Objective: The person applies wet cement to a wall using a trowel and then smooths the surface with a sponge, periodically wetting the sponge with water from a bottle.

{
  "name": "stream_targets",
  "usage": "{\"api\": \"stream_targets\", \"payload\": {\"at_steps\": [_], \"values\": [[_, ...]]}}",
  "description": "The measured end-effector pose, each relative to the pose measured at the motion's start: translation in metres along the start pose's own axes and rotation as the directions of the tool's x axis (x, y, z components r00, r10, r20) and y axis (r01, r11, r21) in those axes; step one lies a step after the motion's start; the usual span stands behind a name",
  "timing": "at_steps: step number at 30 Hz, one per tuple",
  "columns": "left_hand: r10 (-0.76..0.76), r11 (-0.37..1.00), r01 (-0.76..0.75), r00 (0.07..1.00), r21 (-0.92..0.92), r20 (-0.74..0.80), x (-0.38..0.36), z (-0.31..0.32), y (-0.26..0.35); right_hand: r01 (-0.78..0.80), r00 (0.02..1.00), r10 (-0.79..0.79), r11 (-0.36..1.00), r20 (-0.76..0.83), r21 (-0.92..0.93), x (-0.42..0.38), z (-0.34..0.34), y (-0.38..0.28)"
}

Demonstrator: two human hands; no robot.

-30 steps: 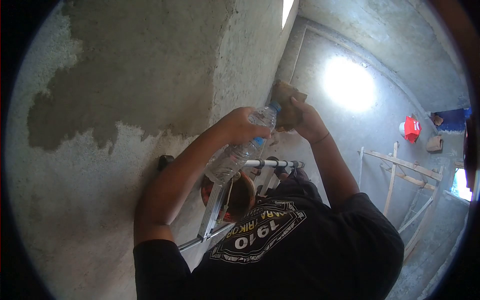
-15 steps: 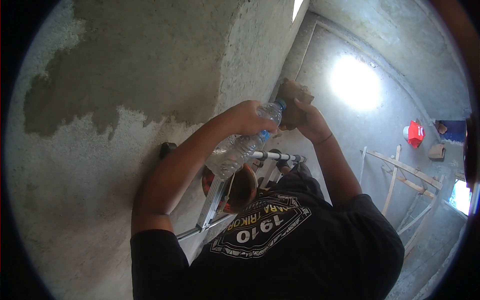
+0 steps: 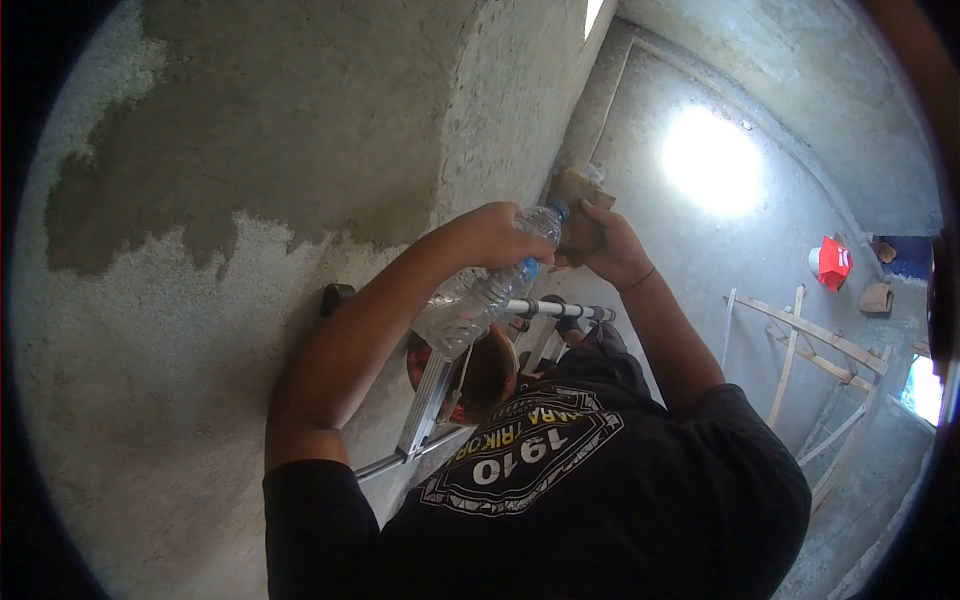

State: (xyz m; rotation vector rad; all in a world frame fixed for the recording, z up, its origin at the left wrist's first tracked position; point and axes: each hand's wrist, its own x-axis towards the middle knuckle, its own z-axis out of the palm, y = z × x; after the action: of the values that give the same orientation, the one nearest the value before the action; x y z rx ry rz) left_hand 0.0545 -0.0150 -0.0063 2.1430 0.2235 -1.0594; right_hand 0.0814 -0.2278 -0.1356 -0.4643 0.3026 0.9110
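My left hand (image 3: 507, 238) is wrapped round a clear plastic bottle (image 3: 470, 305) with a blue cap. The bottle lies tilted, its cap end pointing up and right at a brown, mortar-coloured sponge (image 3: 582, 232). My right hand (image 3: 620, 250) grips that sponge from its right side, thumb along the near face and the other fingers mostly hidden. A small whitish blur shows just past the sponge's upper edge. Beneath the bottle, an orange-brown bucket (image 3: 512, 372) is partly covered by the ladder rail.
An aluminium ladder (image 3: 425, 405) stands under me by the wall (image 3: 150, 380), which bears a darker plaster patch (image 3: 290, 120). Far below at right are a wooden frame (image 3: 835, 345), a red bag (image 3: 833, 264) and a brown sack (image 3: 876, 299).
My right hand and the sponge have shifted slightly left and down, closer to the bottle. The whitish blur has appeared beyond the sponge. The left hand keeps its hold on the bottle.
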Motion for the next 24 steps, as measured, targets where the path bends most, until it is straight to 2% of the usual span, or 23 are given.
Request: {"api": "stream_targets", "payload": {"at_steps": [4, 6, 7, 9, 10, 12, 15, 16, 18, 19, 22, 24], "values": [[0.042, 0.997, -0.046, 0.996, -0.055, -0.079, 0.009, -0.004, -0.008, 0.005, 1.000, -0.005, 1.000, -0.017, 0.005, -0.002, 0.012, -0.003], [0.112, 0.981, -0.148, 0.960, -0.124, -0.255, 0.010, -0.008, -0.010, 0.050, 0.998, -0.050, 0.999, -0.027, 0.006, 0.001, 0.015, -0.006], [0.115, 0.981, -0.151, 0.959, -0.121, -0.260, 0.010, -0.009, -0.010, 0.053, 0.998, -0.053, 0.999, -0.022, 0.004, 0.002, 0.017, -0.008], [0.080, 0.994, -0.109, 0.863, -0.029, -0.498, 0.011, -0.009, -0.009, 0.105, 0.993, -0.107, 0.994, -0.057, -0.030, 0.005, 0.022, -0.015], [0.086, 0.993, -0.114, 0.860, -0.026, -0.504, 0.008, -0.010, -0.006, 0.110, 0.992, -0.111, 0.993, -0.051, -0.035, 0.007, 0.026, -0.017], [0.070, 0.997, -0.071, 0.872, 0.016, -0.485, -0.001, -0.013, 0.002, 0.191, 0.967, -0.191, 0.982, -0.171, -0.017, 0.013, 0.036, -0.025], [0.127, 0.992, -0.120, 0.850, 0.047, -0.512, 0.001, -0.008, -0.005, 0.275, 0.948, -0.282, 0.959, -0.149, -0.067, 0.025, 0.049, -0.041], [0.147, 0.989, -0.131, 0.830, 0.069, -0.537, 0.002, -0.008, -0.005, 0.294, 0.947, -0.300, 0.953, -0.113, -0.071, 0.033, 0.048, -0.049], [0.116, 0.993, -0.111, 0.862, 0.040, -0.494, 0.002, -0.007, -0.003, 0.355, 0.932, -0.353, 0.935, 0.083, -0.012, 0.054, 0.045, -0.066], [0.134, 0.991, -0.121, 0.848, 0.059, -0.513, 0.001, -0.007, -0.002, 0.371, 0.924, -0.367, 0.929, 0.109, -0.011, 0.063, 0.055, -0.076], [0.147, 0.988, -0.100, 0.840, 0.117, -0.523, 0.001, -0.004, -0.002, 0.468, 0.883, -0.464, 0.882, 0.071, -0.050, 0.089, 0.091, -0.110], [0.133, 0.989, -0.086, 0.860, 0.117, -0.493, 0.002, -0.002, -0.003, 0.588, 0.807, -0.590, 0.805, -0.003, -0.080, 0.103, 0.132, -0.127]]}}
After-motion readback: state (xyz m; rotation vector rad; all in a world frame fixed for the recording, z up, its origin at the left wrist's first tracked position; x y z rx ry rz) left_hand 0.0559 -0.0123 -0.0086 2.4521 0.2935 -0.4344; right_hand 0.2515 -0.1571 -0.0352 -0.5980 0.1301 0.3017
